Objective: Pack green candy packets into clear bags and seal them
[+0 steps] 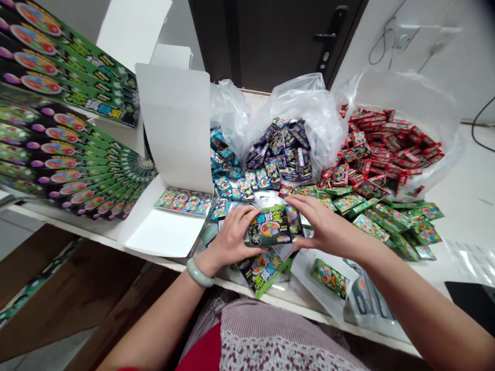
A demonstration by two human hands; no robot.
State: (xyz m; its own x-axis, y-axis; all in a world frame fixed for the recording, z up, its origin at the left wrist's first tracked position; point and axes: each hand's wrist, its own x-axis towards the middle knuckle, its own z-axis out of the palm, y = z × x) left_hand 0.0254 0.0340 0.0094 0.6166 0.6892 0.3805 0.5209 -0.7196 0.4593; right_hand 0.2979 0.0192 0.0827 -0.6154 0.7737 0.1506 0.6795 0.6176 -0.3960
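Observation:
Between my hands is a black and green printed candy packet point(270, 226), raised a little above the table. My left hand point(234, 234), with a pale green bangle at its wrist, is closed on the packet's left end. At the right end, the thumb and fingers of my right hand point(315, 221) close round a small dark purple candy box point(295, 220) against the packet. Whether that box is partly inside the packet I cannot tell. Below my hands lies another black and green packet point(261, 270). A small green box point(330, 278) rests on white paper beneath my right forearm.
Plastic bags hold blue boxes point(222, 154), purple boxes point(286, 147) and red boxes point(390, 144). Green boxes point(402, 226) are heaped at the right. An open white carton point(166, 232) with a row of small boxes stands left, beside fanned display boxes point(77, 170).

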